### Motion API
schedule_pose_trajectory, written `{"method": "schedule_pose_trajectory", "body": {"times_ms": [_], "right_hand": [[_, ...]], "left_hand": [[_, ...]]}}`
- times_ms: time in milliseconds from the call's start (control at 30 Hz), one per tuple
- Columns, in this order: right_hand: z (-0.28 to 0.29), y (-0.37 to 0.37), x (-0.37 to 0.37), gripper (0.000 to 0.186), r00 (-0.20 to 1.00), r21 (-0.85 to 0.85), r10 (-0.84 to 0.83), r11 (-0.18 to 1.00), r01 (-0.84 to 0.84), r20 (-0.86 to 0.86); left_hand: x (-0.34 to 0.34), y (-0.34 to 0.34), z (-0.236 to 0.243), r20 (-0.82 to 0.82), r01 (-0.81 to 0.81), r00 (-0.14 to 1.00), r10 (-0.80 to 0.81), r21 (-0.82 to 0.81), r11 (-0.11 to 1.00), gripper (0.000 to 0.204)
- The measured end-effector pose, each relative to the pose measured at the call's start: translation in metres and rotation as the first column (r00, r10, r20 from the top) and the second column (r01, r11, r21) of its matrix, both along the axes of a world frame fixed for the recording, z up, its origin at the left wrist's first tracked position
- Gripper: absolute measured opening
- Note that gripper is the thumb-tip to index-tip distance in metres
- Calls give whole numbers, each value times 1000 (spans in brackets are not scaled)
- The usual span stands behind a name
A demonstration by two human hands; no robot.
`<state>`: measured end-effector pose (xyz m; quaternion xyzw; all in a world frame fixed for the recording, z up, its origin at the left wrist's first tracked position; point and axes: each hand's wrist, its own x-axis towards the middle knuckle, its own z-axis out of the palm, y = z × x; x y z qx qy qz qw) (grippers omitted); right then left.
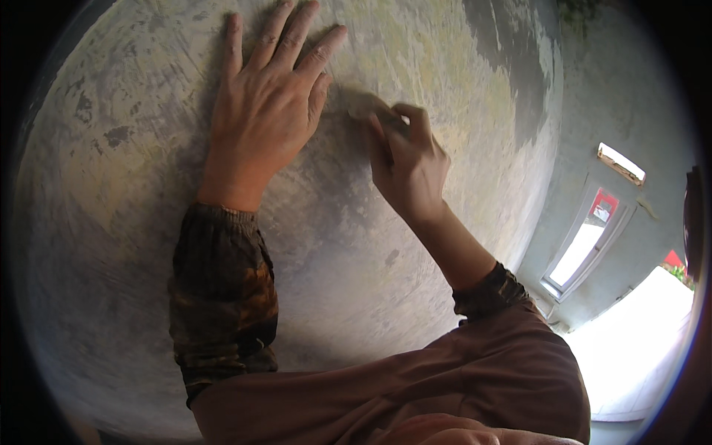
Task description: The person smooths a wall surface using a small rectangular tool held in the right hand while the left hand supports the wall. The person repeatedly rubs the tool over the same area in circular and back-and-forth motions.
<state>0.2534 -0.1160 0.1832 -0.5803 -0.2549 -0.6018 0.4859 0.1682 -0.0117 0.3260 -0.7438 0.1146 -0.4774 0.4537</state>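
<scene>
A large curved surface [126,245], mottled grey and cream with darker scraped-looking patches, fills most of the head view. My left hand [271,104] lies spread on it at the upper middle, fingers apart and tips dusted pale. Right of it and slightly lower, my right hand [408,163] grips a small, flat, greyish piece [362,105] against the same surface. That piece is blurred, so I cannot make out exactly what it is.
At the right is a pale grey-green wall [593,104] with a small high opening [621,165] and a narrow, tall window [586,241]. Below them, at the lower right, a wide bright opening [638,341] shows some red and green at its upper edge.
</scene>
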Motion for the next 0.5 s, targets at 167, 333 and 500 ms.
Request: {"method": "schedule_pose_trajectory", "body": {"times_ms": [167,333,500], "right_hand": [[3,0,2,9,999,-18,18,1000,-19,-43],[6,-5,-5,9,999,-27,37,999,-38,-39],[15,-4,5,17,999,-9,-28,1000,28,-40]], "left_hand": [[-7,-12,1,-66,21,997,-27,-97,995,44],[-11,-18,6,-92,25,995,-34,-93,995,43],[-7,-11,5,-155,-55,987,35,-123,991,49]]}}
